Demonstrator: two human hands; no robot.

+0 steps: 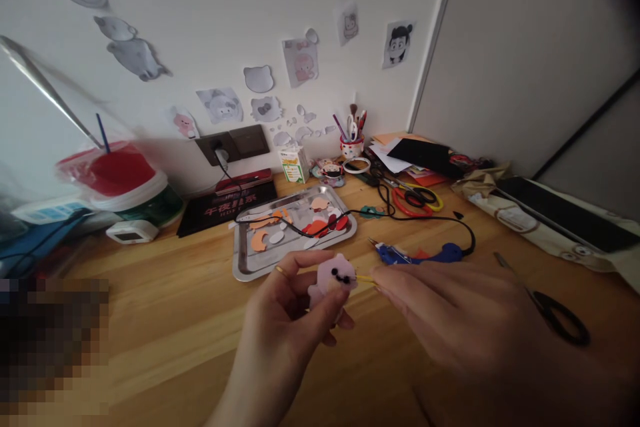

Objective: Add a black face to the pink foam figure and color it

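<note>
My left hand pinches a small pale pink felt figure with black eyes, holding it up over the table. A ring shows on one of its fingers. In my right hand is a thin yellow stick-like tool, whose tip reaches the right side of the figure's face; its exact kind is unclear. Behind the hands lies a metal tray with orange, red and white felt pieces. A blue glue gun rests just beyond my right hand, its black cable looping across the tray.
Black-handled scissors lie at the right, and more scissors with red and yellow handles farther back. A pen cup, a small carton and a white bucket stand along the wall. Paper cut-outs hang above.
</note>
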